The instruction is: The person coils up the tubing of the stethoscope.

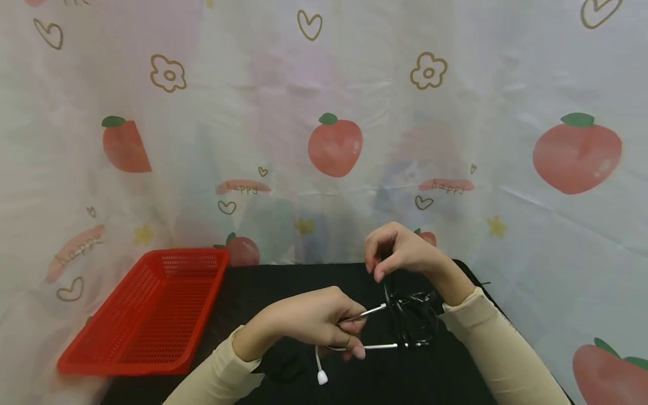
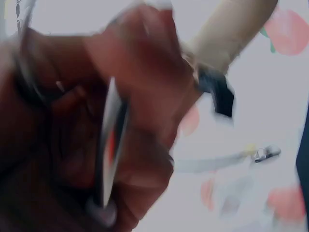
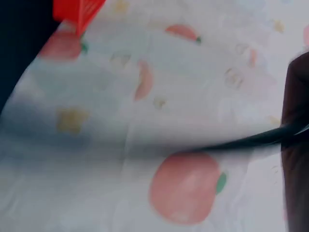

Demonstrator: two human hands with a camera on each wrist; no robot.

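Black bench (image 1: 283, 278); red basket (image 1: 157, 320) at 9 o'clock. Left hand (image 1: 324, 318), near centre: grip holding metal rods (image 1: 381, 346) that point toward 3 o'clock. Right hand (image 1: 397, 253), at 1 o'clock from it: grip pinching black cord (image 1: 402, 332), looped round the rods. White tip (image 1: 322, 377) dangles at 6 o'clock.

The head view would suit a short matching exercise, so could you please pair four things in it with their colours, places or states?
Column 1
1. Basket
2. Left hand
3. Cord
4. Small tip

Column 2
A. Black, looped around the metal rods
B. Gripping the metal rods
C. White, below the left hand in the picture
D. Red, with perforated walls

Right pairs: 1-D, 2-B, 3-A, 4-C.
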